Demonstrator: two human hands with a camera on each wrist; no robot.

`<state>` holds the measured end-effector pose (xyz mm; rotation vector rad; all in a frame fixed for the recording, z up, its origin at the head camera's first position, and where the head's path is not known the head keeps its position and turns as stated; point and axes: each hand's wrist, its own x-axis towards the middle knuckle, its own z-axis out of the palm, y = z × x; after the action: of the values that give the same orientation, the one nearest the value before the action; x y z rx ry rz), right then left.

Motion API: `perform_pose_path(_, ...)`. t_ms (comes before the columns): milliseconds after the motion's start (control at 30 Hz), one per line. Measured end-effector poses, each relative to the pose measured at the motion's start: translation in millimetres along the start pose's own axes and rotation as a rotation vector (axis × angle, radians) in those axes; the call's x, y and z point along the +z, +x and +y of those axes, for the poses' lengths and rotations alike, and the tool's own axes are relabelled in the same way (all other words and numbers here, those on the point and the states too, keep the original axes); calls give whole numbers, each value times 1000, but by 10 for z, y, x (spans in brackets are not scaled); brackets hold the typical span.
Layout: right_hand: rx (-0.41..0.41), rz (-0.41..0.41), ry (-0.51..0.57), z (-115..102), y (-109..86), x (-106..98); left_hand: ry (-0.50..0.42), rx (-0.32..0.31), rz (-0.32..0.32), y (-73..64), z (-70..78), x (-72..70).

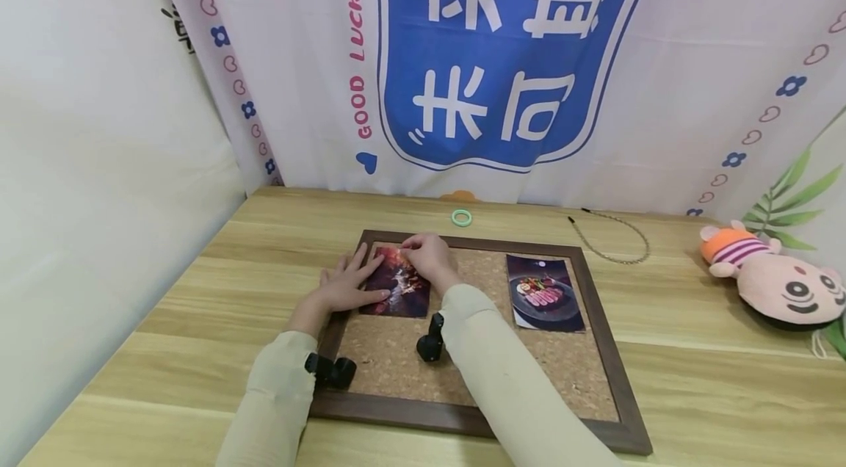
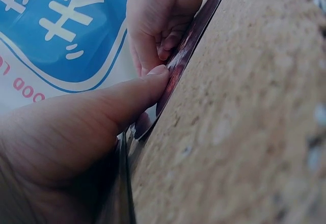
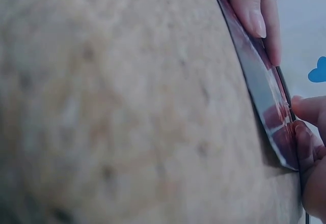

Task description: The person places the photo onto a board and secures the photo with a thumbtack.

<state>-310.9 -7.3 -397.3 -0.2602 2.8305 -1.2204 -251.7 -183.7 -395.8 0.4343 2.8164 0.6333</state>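
Note:
A dark reddish photo print [image 1: 411, 299] lies on the upper left of a wood-framed cork board [image 1: 472, 379]. My left hand [image 1: 340, 287] reaches over the frame with fingers spread, and its thumb rests on the photo's lower left. At the photo's top edge, my right hand [image 1: 429, 260] has its fingers curled, thumb and fingertips pinched together against the print. What they pinch is hidden by the fingertips. From the right wrist, the photo [image 3: 260, 91] appears slightly bowed off the cork, with the right thumb and fingers [image 3: 305, 107] at its edge.
A second photo of a plated dish [image 1: 545, 294] lies on the board's right side. Behind the board are a green ring [image 1: 461, 217] and a thin beaded cord [image 1: 615, 258]. A plush toy [image 1: 769, 272] sits at the right, and a printed curtain [image 1: 317, 122] hangs behind the table.

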Motion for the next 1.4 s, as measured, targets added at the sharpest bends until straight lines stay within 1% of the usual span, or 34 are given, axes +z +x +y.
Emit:
perform_pose_path(133,-9,-3,-4,0,15,9,-3,-6,0,-7,12,-10)
perform_pose_path(333,9,5,-26,-13,14,20,7,-8,3,5,7,2)
perform_pose_path(500,-1,14,-45,-33,11,14,5,-13,1,12,17,1)
perform_pose_path(600,-11,14,-82,-46,9,13,6,-11,3,18,21,-4)
perform_pose_path(800,-55,2,-210,-106,2,21,12,-3,13,14,15,6)
perform_pose_path(867,-66,-2,-226,-120,-2,26,8,-1,18,8,8,11)
perform_pose_path(967,-78,4,-200,-105,-8,42,6,-4,16,-4,-3,16)
perform_pose_path(1133,-98,32,-99,-8,-7,79,4,-7,14,-5,-16,21)
perform_pose_path(1267,-95,56,-64,49,-9,88,4,-4,17,2,-9,25)
perform_pose_path(1400,-91,71,-39,63,-20,80,2,-6,11,3,11,18)
